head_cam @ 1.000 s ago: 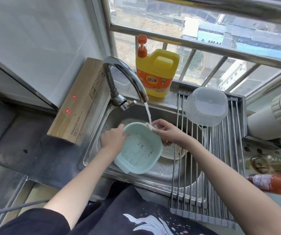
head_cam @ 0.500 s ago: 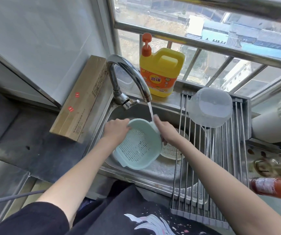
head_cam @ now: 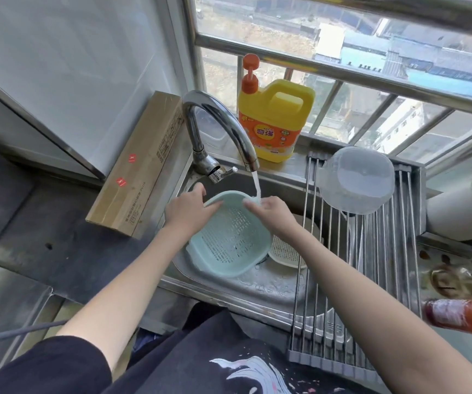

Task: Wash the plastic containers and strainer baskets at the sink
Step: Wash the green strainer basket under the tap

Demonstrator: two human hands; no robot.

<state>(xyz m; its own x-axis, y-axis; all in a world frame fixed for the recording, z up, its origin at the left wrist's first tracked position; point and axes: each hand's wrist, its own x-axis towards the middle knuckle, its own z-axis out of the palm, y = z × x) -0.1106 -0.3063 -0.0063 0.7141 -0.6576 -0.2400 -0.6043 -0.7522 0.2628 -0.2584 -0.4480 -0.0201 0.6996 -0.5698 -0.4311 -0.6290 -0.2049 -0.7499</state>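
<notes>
A pale green strainer basket [head_cam: 230, 243] is tilted over the steel sink [head_cam: 246, 285], its open side toward me. My left hand [head_cam: 189, 211] grips its far left rim. My right hand [head_cam: 269, 213] holds the far right rim, right where the tap's water stream [head_cam: 256, 184] lands. A cream strainer basket [head_cam: 286, 253] lies in the sink behind and to the right, partly hidden. A clear plastic container [head_cam: 357, 180] sits upside down on the drying rack [head_cam: 371, 280].
The chrome tap [head_cam: 215, 129] arches over the sink. A yellow detergent jug [head_cam: 274, 120] stands on the window ledge. A long cardboard box [head_cam: 138, 163] lies left of the sink. A red bottle [head_cam: 462, 317] lies on the right, and a white pipe [head_cam: 462, 206] behind it.
Both hands have shifted the green basket slightly up toward the tap, and my right hand now sits directly under the stream. The camera has tilted a little.
</notes>
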